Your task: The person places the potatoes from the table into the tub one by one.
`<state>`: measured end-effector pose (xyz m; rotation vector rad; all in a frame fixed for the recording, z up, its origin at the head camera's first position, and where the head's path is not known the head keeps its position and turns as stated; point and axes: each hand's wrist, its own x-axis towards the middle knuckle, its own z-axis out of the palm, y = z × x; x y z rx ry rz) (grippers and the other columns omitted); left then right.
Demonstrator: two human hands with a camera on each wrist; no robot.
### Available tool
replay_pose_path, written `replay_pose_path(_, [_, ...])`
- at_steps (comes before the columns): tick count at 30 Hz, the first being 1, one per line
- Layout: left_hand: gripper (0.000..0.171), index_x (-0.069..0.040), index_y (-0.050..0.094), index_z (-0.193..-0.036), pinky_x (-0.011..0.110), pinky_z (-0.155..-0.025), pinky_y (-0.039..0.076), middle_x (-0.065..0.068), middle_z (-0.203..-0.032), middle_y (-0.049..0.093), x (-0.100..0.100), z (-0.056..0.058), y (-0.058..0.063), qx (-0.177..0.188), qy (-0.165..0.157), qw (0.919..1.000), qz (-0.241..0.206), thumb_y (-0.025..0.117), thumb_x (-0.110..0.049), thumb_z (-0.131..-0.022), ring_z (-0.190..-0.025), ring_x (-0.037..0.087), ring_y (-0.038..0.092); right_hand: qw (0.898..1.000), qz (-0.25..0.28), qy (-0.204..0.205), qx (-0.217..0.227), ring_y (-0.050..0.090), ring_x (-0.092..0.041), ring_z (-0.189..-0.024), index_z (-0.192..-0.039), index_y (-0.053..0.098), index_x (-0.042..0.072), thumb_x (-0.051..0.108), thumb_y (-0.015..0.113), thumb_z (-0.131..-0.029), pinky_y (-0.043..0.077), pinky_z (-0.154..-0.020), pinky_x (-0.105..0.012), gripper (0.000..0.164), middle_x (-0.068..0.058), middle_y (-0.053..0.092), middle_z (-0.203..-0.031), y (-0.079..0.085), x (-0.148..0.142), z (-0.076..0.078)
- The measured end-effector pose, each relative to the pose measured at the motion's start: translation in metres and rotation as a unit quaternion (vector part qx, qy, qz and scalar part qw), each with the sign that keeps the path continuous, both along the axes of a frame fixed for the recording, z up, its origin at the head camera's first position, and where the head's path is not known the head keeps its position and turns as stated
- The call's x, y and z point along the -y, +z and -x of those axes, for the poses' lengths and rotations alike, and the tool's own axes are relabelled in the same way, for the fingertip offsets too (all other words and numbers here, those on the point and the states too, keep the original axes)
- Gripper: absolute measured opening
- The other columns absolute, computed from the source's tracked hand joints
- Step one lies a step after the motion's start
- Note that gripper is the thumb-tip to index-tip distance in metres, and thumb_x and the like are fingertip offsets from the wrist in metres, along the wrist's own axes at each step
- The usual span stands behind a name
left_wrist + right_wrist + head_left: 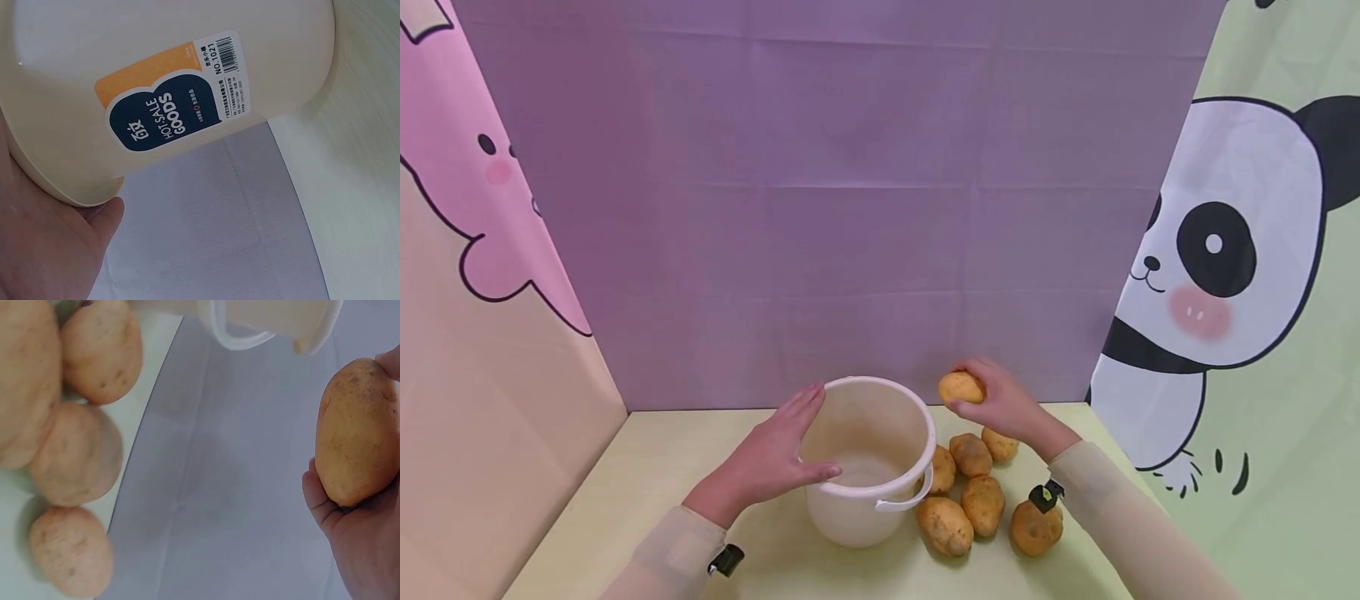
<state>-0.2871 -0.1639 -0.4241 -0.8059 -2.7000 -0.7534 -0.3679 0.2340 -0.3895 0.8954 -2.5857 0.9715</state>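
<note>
A white plastic bucket (868,521) stands upright, its open top tilted into view in the head view. At its left rim is my left hand (763,462), fingers extended and thumb reaching across the near rim over the opening. The left wrist view shows this hand (50,244) at the rim, beside the bucket's labelled wall (275,69). My right hand (1007,404) holds a potato (961,387) in the air, right of the bucket. In the right wrist view that potato (356,431) sits between thumb and fingers, part of it cut off by the frame edge.
Several potatoes (982,504) lie on the pale table (760,558) beside the bucket's right side, one of them (1036,529) under the right forearm. The bucket's handle (910,502) hangs on its right front. A purple backdrop (865,208) closes off the table's far edge.
</note>
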Motion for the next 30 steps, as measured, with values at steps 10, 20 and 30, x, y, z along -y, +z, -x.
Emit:
replay_pose_path(10, [0.119,0.005,0.031,-0.171,0.063,-0.128,0.034,0.021,-0.179,0.029,-0.002,0.0,0.001,0.003,0.002,1.0,-0.001,0.08,-0.067,-0.09,-0.166,0.042,0.026,0.998,0.002,0.056,-0.006,0.064,-0.019,-0.096,-0.125,0.073,0.021,0.03,0.086,-0.094,0.06,-0.076,-0.036,0.036,0.003,0.067,-0.114,0.016,0.038,0.003])
replay_pose_path(20, [0.117,0.005,0.032,-0.171,0.063,-0.128,0.034,0.019,-0.18,0.029,-0.003,0.001,0.0,0.009,0.004,0.9999,-0.007,0.083,-0.062,-0.09,-0.166,0.041,0.026,0.995,-0.032,0.095,-0.028,0.062,-0.016,-0.101,-0.128,0.073,0.021,0.034,0.087,-0.094,0.058,-0.083,-0.036,0.039,0.005,0.067,-0.116,0.022,0.075,0.002])
replay_pose_path(30, [0.118,0.004,0.032,-0.171,0.063,-0.127,0.035,0.019,-0.18,0.029,-0.003,0.001,0.0,0.009,0.007,0.9999,-0.001,0.081,-0.067,-0.091,-0.166,0.042,0.026,0.99,-0.055,0.128,-0.022,0.063,-0.015,-0.103,-0.135,0.071,0.02,0.04,0.088,-0.096,0.058,-0.086,-0.034,0.047,0.004,0.067,-0.122,0.021,0.102,-0.001])
